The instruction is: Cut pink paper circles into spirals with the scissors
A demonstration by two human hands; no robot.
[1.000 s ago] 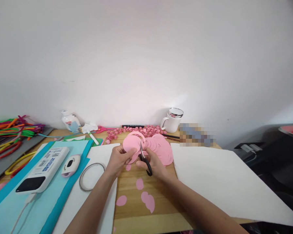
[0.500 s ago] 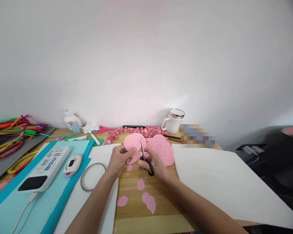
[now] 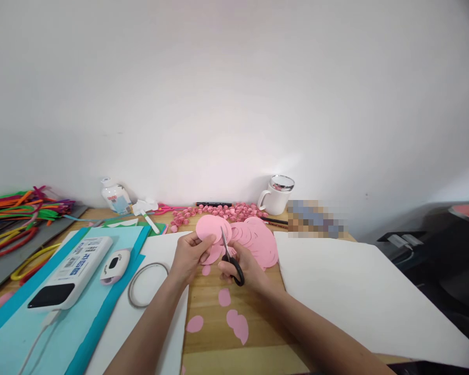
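Note:
My left hand (image 3: 189, 256) pinches a pink paper disc (image 3: 210, 228) and holds it up above the wooden table (image 3: 211, 333). My right hand (image 3: 247, 266) grips black-handled scissors (image 3: 230, 258), whose blades point up into the disc's right edge. Right behind both hands lies a pile of pink paper discs (image 3: 260, 242). Small pink paper offcuts (image 3: 237, 323) lie on the wood just in front of my hands.
Large white sheets lie at the right (image 3: 359, 297) and under my left forearm. A power bank (image 3: 72, 271), a small white device (image 3: 115, 265) and a wire ring (image 3: 145, 281) rest at the left on blue paper. Pipe cleaners (image 3: 19, 213), a white mug (image 3: 276, 195) and paper roses (image 3: 222, 211) stand behind.
The loose curled strip seen on the disc a second ago no longer shows. The disc has turned slightly in my left hand while the scissors stay at its right edge.

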